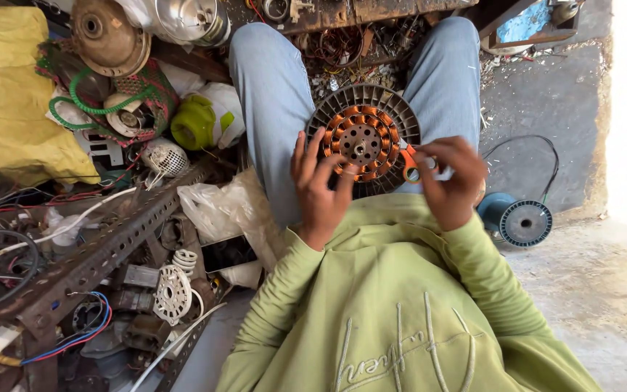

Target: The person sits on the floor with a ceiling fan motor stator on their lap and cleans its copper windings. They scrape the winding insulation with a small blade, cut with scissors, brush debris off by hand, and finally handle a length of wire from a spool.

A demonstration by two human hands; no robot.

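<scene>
A round fan motor stator with copper windings and a dark slotted rim rests on my lap between my jeans-clad legs. My left hand lies against its lower left edge, fingers spread and touching the windings. My right hand sits at the stator's right edge, closed on an orange-handled tool, possibly scissors, and a small white piece. I wear a light green sweatshirt.
A blue spool of wire stands on the concrete floor to the right. At left lie a slotted metal angle bar, motor parts, a white plastic bag, loose cables and a yellow sack. A cluttered bench edge runs across the top.
</scene>
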